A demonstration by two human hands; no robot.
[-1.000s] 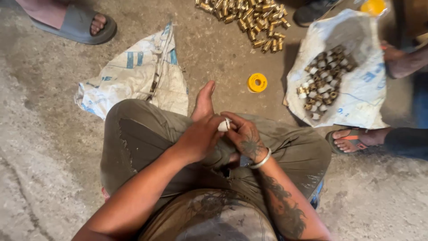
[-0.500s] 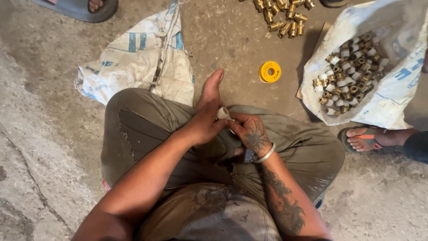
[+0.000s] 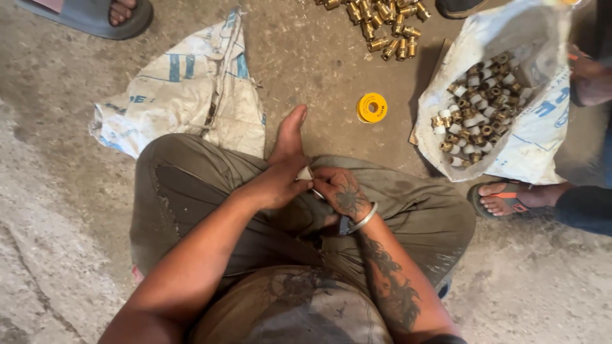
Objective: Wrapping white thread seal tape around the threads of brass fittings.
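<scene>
At the frame's centre, over my lap, I am pinching a small white-wrapped fitting [image 3: 305,173] in my left hand [image 3: 280,181], its grip closed around it. My right hand [image 3: 344,194] is curling shut on the white tape, best kept taut. A yellow tape roll [image 3: 371,107] and a sack of brass fittings [image 3: 510,146] are lying on the floor, upper right.

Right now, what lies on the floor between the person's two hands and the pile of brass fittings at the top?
In the head view, only the yellow tape roll lies between the hands and the brass fittings; otherwise bare concrete floor.
</scene>
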